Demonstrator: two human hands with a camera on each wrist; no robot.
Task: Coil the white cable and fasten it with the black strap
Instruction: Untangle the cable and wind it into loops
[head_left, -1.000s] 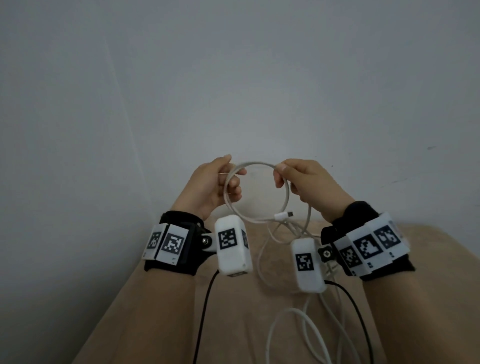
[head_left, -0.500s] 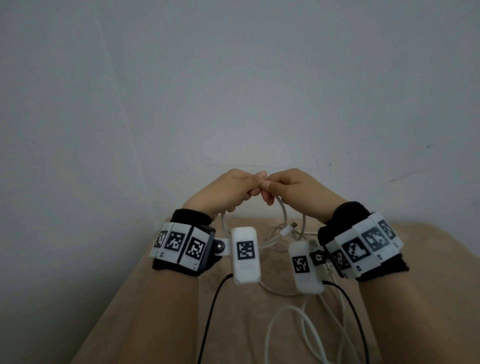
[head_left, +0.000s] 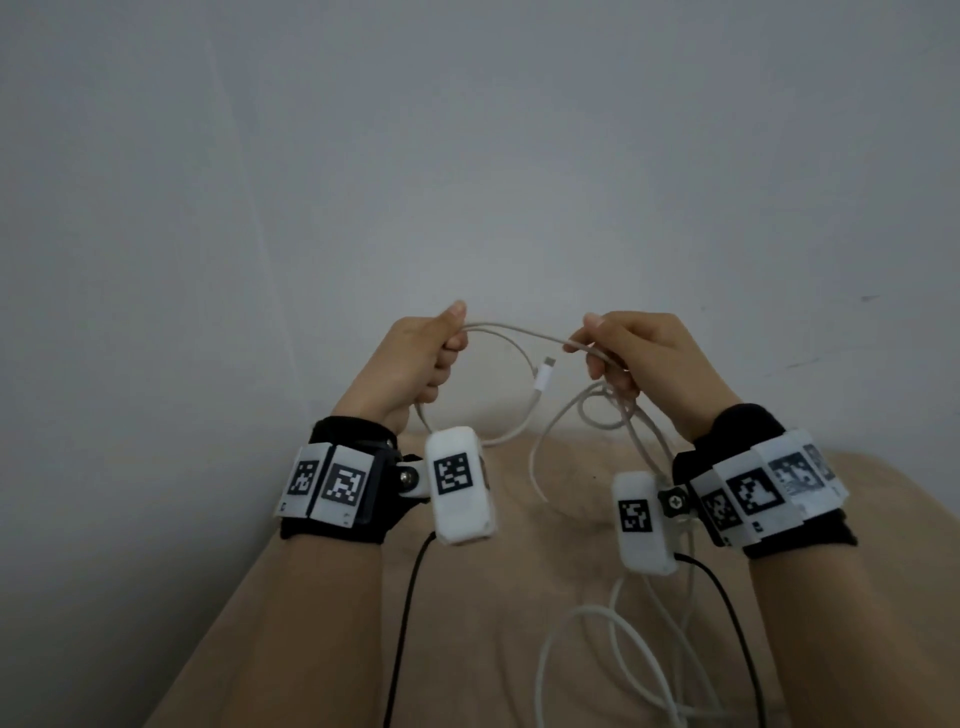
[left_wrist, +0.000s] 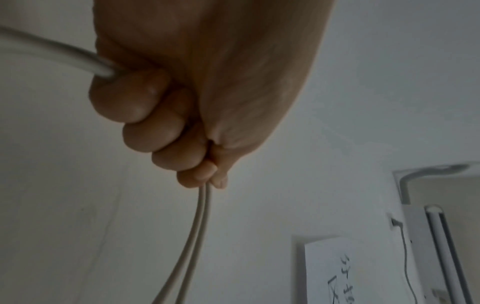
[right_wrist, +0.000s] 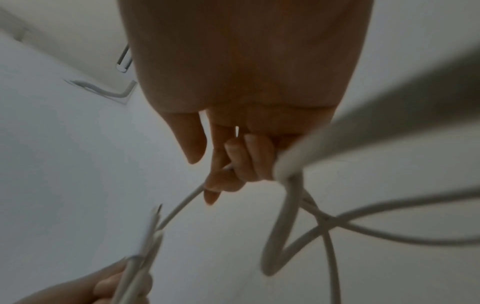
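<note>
Two bare hands are holding one white cable (head_left: 511, 332) up in front of a plain pale wall (head_left: 467, 156), above a tan cloth surface (head_left: 467, 597); the left hand (head_left: 415, 358) is gripping the cable in a closed fist, and the left wrist view is showing two strands leaving the fist side by side past the little finger and one strand leaving at the other end of the fist; the right hand (head_left: 639, 353), to the right of the left hand and apart from it, is pinching the cable between thumb and curled fingers (right_wrist: 244, 158); the stretch of cable between the two hands is running roughly level, left to right, sagging slightly toward the right hand; below that stretch one loop is hanging from the left hand, and one white connector (head_left: 544, 375) is hanging between the hands, its long axis upright and its metal tip pointing up; further loose cable is dropping from the right hand in tangled curves onto the tan cloth surface; each wrist is wearing one black band with square printed markers and one white camera box; two thin black leads are trailing from the boxes toward the viewer.
</note>
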